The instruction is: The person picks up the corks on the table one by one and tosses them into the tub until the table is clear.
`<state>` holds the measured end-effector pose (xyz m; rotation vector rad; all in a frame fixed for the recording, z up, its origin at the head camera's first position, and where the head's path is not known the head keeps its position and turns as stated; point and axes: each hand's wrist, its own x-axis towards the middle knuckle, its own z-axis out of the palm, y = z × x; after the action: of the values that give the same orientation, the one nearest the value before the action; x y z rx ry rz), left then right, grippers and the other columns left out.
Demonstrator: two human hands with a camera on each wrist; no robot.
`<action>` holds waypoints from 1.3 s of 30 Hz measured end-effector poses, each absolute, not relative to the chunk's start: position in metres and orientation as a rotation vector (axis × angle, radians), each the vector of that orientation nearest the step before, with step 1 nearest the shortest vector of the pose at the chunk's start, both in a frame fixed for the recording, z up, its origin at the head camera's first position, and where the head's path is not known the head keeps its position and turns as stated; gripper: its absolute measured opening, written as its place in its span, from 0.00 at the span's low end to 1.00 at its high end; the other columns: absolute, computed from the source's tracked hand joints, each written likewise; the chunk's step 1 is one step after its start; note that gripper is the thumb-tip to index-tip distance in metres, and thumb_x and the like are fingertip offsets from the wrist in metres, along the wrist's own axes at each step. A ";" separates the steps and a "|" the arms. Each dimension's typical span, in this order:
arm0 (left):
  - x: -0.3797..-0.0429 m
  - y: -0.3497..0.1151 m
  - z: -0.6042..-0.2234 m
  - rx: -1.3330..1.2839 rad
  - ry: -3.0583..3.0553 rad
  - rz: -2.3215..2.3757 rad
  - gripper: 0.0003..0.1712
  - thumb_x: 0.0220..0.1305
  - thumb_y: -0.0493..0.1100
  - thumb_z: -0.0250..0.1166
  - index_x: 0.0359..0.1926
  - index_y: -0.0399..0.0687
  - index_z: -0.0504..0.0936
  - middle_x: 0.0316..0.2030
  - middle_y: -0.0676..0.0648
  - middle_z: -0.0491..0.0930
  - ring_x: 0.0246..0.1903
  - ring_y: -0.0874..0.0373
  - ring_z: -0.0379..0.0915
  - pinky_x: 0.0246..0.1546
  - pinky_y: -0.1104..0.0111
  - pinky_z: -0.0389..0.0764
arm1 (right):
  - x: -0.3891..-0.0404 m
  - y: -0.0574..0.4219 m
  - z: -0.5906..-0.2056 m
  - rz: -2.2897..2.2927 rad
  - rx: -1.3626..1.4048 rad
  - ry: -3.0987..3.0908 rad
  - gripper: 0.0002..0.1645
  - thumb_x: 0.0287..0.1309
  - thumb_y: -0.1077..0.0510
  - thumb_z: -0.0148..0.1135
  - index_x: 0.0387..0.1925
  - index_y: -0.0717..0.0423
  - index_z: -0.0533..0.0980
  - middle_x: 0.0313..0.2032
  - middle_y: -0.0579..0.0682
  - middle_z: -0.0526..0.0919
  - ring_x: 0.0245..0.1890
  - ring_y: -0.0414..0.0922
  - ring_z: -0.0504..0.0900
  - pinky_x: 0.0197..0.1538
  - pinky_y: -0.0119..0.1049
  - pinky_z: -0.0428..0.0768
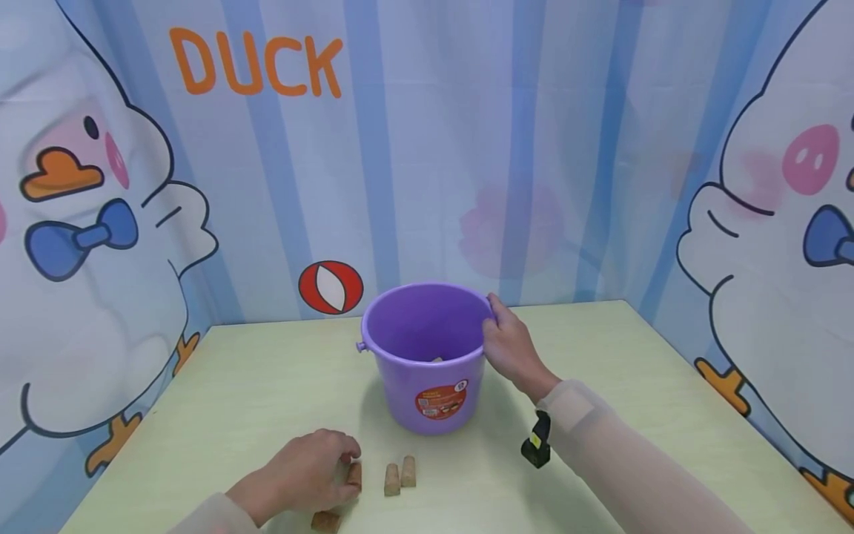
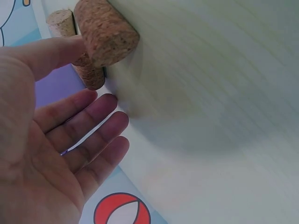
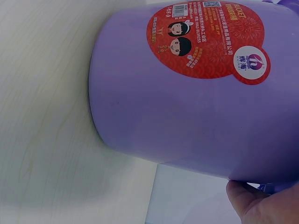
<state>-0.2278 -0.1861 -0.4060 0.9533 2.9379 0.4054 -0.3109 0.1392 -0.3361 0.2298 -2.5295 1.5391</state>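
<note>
My left hand (image 1: 307, 471) is low over the table, thumb and fingers parted on either side of a cork (image 1: 356, 475). In the left wrist view its fingers (image 2: 88, 128) are fairly straight, and the thumb overlaps the corks. Another cork (image 1: 325, 521) lies just below this hand, large and close in the left wrist view. Two more corks (image 1: 391, 480) stand side by side to its right. My right hand (image 1: 514, 341) grips the right rim of a purple bucket (image 1: 427, 393), which stands upright with a red label. Inside, a small tan piece (image 1: 437, 360) just shows over the front rim.
A pale wood-grain table (image 1: 280, 371) carries everything. Behind and beside it hangs a blue striped curtain (image 1: 440, 148) printed with ducks and a red ball. From the right wrist hangs a small black device (image 1: 537, 445) on a strap.
</note>
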 end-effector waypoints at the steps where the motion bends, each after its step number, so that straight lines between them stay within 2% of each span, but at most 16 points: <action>1: -0.228 -0.186 -0.406 0.963 2.941 0.405 0.21 0.50 0.50 0.79 0.42 0.44 0.86 0.33 0.57 0.82 0.37 0.58 0.79 0.37 0.59 0.83 | -0.311 0.139 -0.336 1.540 0.230 -2.529 0.37 0.77 0.55 0.35 0.81 0.61 0.44 0.81 0.57 0.49 0.80 0.55 0.46 0.79 0.52 0.49; 8: -0.229 -0.186 -0.407 0.980 2.923 0.413 0.17 0.50 0.48 0.79 0.39 0.47 0.86 0.34 0.58 0.82 0.37 0.61 0.79 0.37 0.60 0.83 | -0.311 0.139 -0.336 1.541 0.230 -2.526 0.37 0.77 0.55 0.35 0.81 0.60 0.44 0.80 0.57 0.49 0.80 0.55 0.46 0.79 0.52 0.49; 13: -0.229 -0.187 -0.408 1.005 2.905 0.429 0.11 0.51 0.46 0.78 0.31 0.57 0.83 0.31 0.63 0.78 0.34 0.67 0.74 0.34 0.64 0.80 | -0.311 0.139 -0.337 1.537 0.227 -2.526 0.37 0.77 0.55 0.35 0.81 0.61 0.44 0.80 0.57 0.49 0.80 0.55 0.47 0.79 0.52 0.49; 18: -0.228 -0.186 -0.407 1.034 2.892 0.449 0.14 0.51 0.42 0.77 0.24 0.65 0.78 0.27 0.66 0.76 0.30 0.69 0.68 0.32 0.67 0.76 | -0.311 0.139 -0.337 1.529 0.223 -2.528 0.37 0.77 0.55 0.35 0.81 0.61 0.45 0.80 0.57 0.49 0.80 0.55 0.47 0.79 0.52 0.49; 24: -0.228 -0.186 -0.406 1.034 2.899 0.450 0.14 0.52 0.43 0.77 0.24 0.65 0.79 0.26 0.66 0.76 0.29 0.69 0.67 0.32 0.67 0.76 | -0.312 0.139 -0.336 1.528 0.217 -2.529 0.37 0.77 0.55 0.35 0.81 0.60 0.45 0.80 0.57 0.49 0.80 0.55 0.47 0.79 0.52 0.49; 32: -0.228 -0.183 -0.398 1.011 2.963 0.485 0.06 0.53 0.42 0.74 0.28 0.58 0.83 0.28 0.64 0.77 0.32 0.65 0.72 0.32 0.66 0.78 | -0.312 0.138 -0.336 1.516 0.217 -2.527 0.37 0.76 0.56 0.35 0.81 0.61 0.45 0.80 0.58 0.50 0.80 0.55 0.47 0.79 0.52 0.49; 39: -0.229 -0.179 -0.390 0.977 3.002 0.533 0.07 0.55 0.44 0.74 0.28 0.62 0.83 0.29 0.66 0.77 0.36 0.60 0.76 0.37 0.62 0.80 | -0.312 0.139 -0.337 1.513 0.213 -2.532 0.37 0.76 0.55 0.35 0.81 0.60 0.45 0.80 0.57 0.49 0.80 0.55 0.47 0.79 0.52 0.49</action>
<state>-0.2289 -0.1795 -0.3904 0.9770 3.0021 0.5335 -0.3122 0.1388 -0.3370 0.2127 -2.5315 1.5131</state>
